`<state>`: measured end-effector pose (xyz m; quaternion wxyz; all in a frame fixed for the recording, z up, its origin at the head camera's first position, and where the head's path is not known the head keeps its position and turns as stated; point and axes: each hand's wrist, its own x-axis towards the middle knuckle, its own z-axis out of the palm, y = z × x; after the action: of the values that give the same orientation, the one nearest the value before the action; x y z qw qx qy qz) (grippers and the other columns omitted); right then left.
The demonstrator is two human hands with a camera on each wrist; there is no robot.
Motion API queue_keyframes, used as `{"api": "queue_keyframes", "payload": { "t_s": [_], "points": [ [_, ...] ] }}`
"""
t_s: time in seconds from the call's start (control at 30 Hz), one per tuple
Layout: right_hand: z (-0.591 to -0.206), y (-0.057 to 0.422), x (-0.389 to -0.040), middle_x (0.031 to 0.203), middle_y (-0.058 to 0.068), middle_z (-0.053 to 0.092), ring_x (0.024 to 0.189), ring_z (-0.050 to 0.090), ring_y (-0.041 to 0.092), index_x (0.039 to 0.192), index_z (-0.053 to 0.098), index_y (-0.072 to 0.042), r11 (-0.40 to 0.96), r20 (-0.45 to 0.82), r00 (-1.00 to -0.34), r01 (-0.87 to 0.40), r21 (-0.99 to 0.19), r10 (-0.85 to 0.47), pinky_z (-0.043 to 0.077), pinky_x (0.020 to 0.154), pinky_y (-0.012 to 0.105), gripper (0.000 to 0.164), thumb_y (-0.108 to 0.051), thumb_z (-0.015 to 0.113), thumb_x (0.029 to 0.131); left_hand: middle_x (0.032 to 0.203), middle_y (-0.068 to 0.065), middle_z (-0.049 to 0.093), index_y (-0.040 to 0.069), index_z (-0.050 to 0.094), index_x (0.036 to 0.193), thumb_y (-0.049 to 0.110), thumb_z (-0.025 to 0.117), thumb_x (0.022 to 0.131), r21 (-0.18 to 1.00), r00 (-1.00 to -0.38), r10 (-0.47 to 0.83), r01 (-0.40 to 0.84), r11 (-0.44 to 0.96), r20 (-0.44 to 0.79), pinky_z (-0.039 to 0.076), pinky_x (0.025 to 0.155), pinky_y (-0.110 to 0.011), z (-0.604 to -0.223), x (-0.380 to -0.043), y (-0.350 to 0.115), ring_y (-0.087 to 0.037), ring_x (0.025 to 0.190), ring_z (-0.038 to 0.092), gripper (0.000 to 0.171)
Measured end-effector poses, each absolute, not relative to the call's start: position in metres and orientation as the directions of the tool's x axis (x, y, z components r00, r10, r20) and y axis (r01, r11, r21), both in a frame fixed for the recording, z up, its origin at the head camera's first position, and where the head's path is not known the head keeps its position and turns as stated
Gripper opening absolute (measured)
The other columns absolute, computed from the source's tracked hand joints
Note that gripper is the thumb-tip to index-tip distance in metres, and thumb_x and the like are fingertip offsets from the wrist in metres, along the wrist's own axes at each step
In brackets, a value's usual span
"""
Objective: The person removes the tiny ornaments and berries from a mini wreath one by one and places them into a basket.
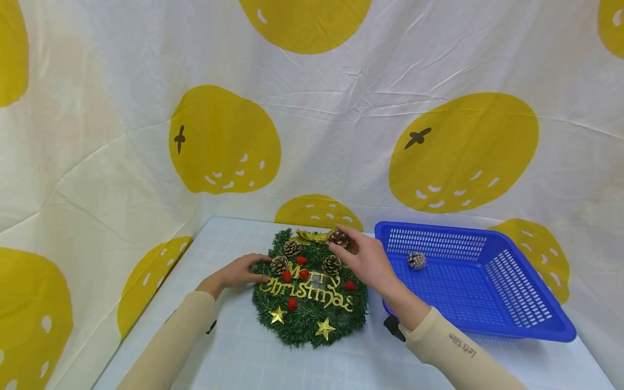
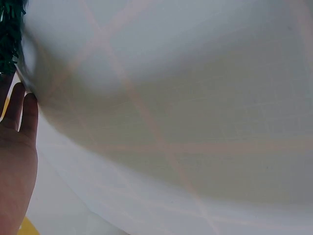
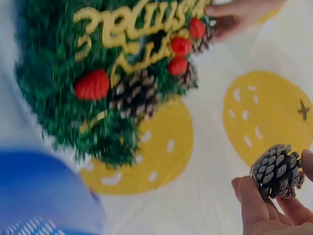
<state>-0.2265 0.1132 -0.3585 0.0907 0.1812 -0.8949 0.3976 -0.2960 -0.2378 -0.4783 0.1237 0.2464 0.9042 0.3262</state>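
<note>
A green Christmas wreath [image 1: 312, 325] lies on the table with gold "Merry Christmas" lettering, red berries, gold stars and several pine cones on it. Above its far right part, my right hand [image 1: 368, 262] pinches a pine cone [image 3: 278, 171] between thumb and fingers. In the right wrist view that cone is held apart from the greenery. My left hand [image 1: 241, 271] rests at the wreath's left edge, fingers extended beside a pine cone [image 1: 279, 264] fixed there. The left wrist view shows the fingers [image 2: 29, 115] nearly straight, right at the green fringe [image 2: 9, 39].
A blue plastic basket [image 1: 531, 330] stands right of the wreath, with one loose pine cone [image 1: 416, 261] inside. A gold ribbon [image 1: 312, 236] sits at the wreath's far edge. Behind the table hangs a white curtain [image 1: 331, 151] with yellow fruit prints.
</note>
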Motion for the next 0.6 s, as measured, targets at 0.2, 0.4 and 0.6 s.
{"api": "queue_keyframes", "payload": {
  "t_s": [0.2,0.4,0.6],
  "points": [
    [-0.347,0.13,-0.237,0.08,0.001,0.066,0.067,0.057,0.014,0.143,0.052,-0.013,0.665,0.313,-0.924,-0.377,-0.645,-0.22,0.045,0.061,0.035,0.054,-0.036,0.065,0.095,0.144,-0.02,0.045,0.009,0.051,0.141,0.035,0.071,0.091,0.651,-0.847,0.528,0.366,0.665,-0.063,0.033,0.107,-0.059,-0.479,-0.296,-0.238,-0.042,0.134,0.038,0.06],
    [-0.343,0.15,-0.249,0.109,0.013,0.07,0.09,0.066,0.026,0.142,0.053,-0.011,0.699,0.316,-0.931,-0.349,-0.624,-0.183,0.053,0.074,0.045,0.054,-0.038,0.064,0.095,0.145,-0.02,0.045,0.008,0.051,0.141,0.034,0.071,0.091,0.656,-0.847,0.528,0.363,0.662,-0.064,0.034,0.106,-0.059,-0.479,-0.296,-0.238,-0.042,0.134,0.038,0.06],
    [-0.341,0.169,-0.259,0.114,0.017,0.068,0.096,0.065,0.031,0.141,0.053,-0.008,0.73,0.307,-0.936,-0.329,-0.599,-0.17,0.053,0.077,0.048,0.054,-0.036,0.064,0.096,0.145,-0.019,0.045,0.009,0.051,0.141,0.034,0.07,0.091,0.643,-0.843,0.535,0.38,0.665,-0.055,0.032,0.108,-0.059,-0.479,-0.296,-0.239,-0.042,0.135,0.038,0.059]
  ]
}}
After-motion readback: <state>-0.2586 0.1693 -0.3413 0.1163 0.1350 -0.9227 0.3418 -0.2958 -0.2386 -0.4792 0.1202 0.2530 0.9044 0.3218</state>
